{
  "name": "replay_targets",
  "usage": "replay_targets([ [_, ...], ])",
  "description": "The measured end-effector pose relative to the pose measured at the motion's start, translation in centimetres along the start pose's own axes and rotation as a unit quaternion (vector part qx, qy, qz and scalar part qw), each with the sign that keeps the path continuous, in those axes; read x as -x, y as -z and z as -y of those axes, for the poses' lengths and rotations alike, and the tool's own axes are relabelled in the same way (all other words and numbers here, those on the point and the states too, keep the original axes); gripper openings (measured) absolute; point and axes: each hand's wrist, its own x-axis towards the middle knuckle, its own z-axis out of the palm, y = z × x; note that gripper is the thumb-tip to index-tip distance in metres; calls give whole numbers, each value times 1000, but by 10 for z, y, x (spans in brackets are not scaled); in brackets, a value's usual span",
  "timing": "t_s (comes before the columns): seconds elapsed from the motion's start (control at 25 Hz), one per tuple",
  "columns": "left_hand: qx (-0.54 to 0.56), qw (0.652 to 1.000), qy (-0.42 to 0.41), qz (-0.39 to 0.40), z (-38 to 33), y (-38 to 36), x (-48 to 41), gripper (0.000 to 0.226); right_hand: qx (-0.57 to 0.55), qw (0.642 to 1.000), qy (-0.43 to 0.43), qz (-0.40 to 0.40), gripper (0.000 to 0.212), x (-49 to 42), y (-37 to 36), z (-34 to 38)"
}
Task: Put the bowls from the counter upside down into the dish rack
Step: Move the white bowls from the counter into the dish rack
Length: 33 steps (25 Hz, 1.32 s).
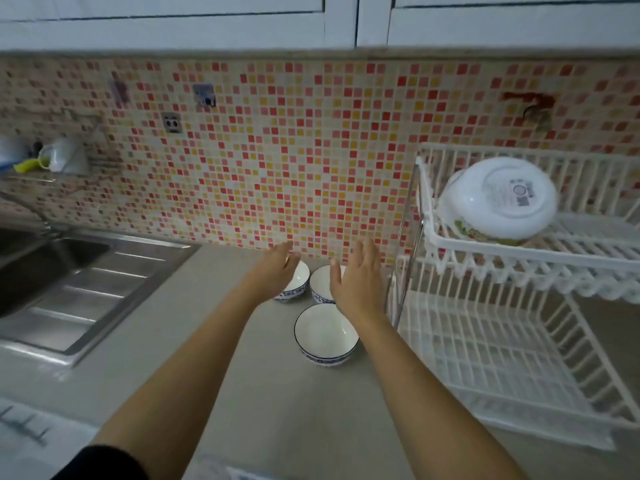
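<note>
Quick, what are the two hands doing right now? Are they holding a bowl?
Left hand: open, holding nothing, over the back-left bowl.
Right hand: open, holding nothing, over the back-right bowl.

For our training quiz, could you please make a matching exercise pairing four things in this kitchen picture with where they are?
Things:
1. large white bowl
2. nearest small bowl
3. sink
4. left hand

Places:
A. upright on the counter, nearest the camera
B. over the far left small bowl
C. upside down on the rack's top shelf
D. set into the counter, far left

Pairs: 1-C, 2-A, 3-D, 4-B
</note>
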Motion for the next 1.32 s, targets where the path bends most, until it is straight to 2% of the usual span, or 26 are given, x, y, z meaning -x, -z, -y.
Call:
replay_targets([
  [0.2,27,996,60,66,50,-83,3,42,2,990,-117,75,63,24,-65,-45],
  [0.32,10,985,144,89,74,-129,-3,47,22,973,-198,120,59,38,-103,-71],
  [0.44,20,973,204,106,90,-162,-7,45,-31,948,-278,150,57,48,-125,-84],
  [0.6,70,966,217,119,100,-181,-16,20,-40,933,-314,170,59,42,-133,-87],
  [0.72,126,960,229,102,98,-173,-13,16,-37,937,-308,160,58,48,-129,-80],
  [0.84,148,965,208,65,92,-140,-12,9,-42,947,-285,140,50,45,-112,-56],
  [0.96,168,973,159,4,80,-88,-15,25,-86,965,-215,123,60,29,-82,-19],
  [1.16,197,966,79,-148,43,11,-8,36,-128,988,-71,39,62,-1,-4,50],
  [1.32,207,940,-46,-267,-19,87,4,36,-165,984,18,-68,60,-17,81,94],
])
